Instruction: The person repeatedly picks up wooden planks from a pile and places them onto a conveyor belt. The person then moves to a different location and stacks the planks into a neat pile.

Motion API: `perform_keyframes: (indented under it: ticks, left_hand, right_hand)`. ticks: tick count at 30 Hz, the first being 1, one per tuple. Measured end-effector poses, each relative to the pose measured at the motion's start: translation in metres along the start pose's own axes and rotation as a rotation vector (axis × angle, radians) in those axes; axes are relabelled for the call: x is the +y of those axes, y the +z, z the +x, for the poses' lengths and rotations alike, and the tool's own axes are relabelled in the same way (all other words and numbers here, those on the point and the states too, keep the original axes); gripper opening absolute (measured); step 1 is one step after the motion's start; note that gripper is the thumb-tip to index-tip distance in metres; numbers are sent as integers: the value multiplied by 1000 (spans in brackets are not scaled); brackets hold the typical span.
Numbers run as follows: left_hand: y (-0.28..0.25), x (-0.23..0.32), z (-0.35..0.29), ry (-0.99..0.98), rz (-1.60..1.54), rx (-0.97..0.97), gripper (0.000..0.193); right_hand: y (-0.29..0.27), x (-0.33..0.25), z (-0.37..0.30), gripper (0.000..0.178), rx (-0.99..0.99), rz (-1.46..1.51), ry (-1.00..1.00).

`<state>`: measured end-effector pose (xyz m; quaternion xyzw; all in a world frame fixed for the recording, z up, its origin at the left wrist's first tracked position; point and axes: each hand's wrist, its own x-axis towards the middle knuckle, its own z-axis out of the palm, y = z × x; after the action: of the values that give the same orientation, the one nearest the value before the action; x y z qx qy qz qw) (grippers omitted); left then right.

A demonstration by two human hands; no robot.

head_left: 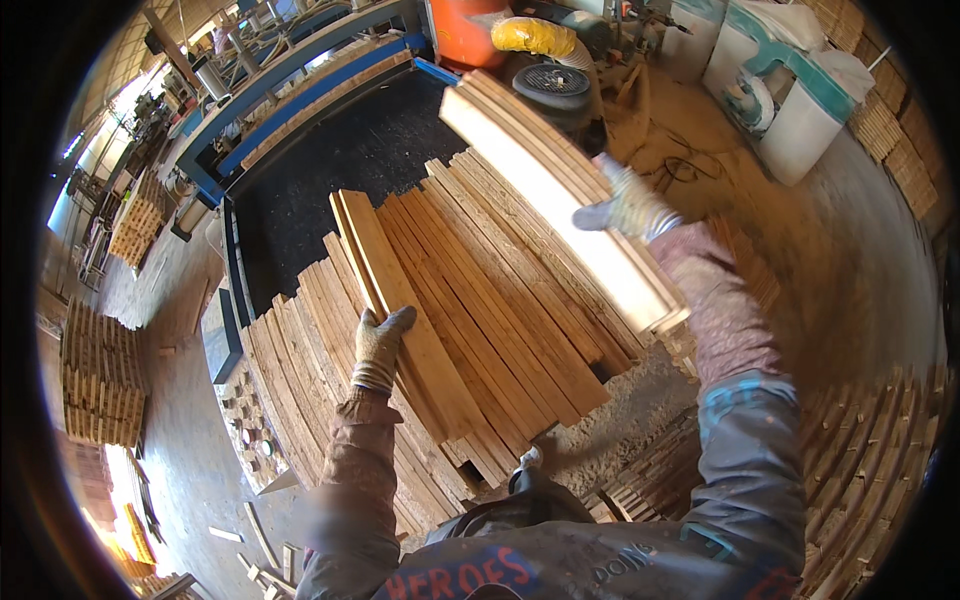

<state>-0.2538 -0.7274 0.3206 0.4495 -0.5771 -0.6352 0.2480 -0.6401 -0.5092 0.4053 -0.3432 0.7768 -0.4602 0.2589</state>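
Note:
My left hand (380,348), in a knit work glove, is closed around a couple of light wooden planks (412,325) lying on top of a row of boards, its thumb over their upper face. Off to the right, my gloved right hand (630,208) grips a small stack of planks (545,180) across its width. This stack is tilted, with its pale, brightly lit side toward the row. Beneath both hands, the rough wooden boards (490,290) lie side by side, their far ends uneven. The fingers under the right-hand stack are hidden.
A black machine bed (310,190) with a blue frame (290,110) extends beyond the boards. Far right stand white-and-green bins (805,140) and a dusty floor with a cable. Stacked slats (100,375) stand at left; more wood lies at lower right. Offcuts litter the lower-left floor.

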Motion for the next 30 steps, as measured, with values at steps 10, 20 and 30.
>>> perform_keyframes:
  ticks: [10, 20, 30]
  left_hand:
    - [7, -12, 10, 87, -57, 17, 40]
    - [-100, 48, -12, 226, -328, -54, 34]
    - [-539, 99, -127, 666, -295, 335, 39]
  right_hand:
    - [-15, 129, 12, 101, -29, -181, 85]
    - [74, 18, 5, 64, 649, -1136, -159]
    - [626, -255, -192, 42, -701, -414, -939]
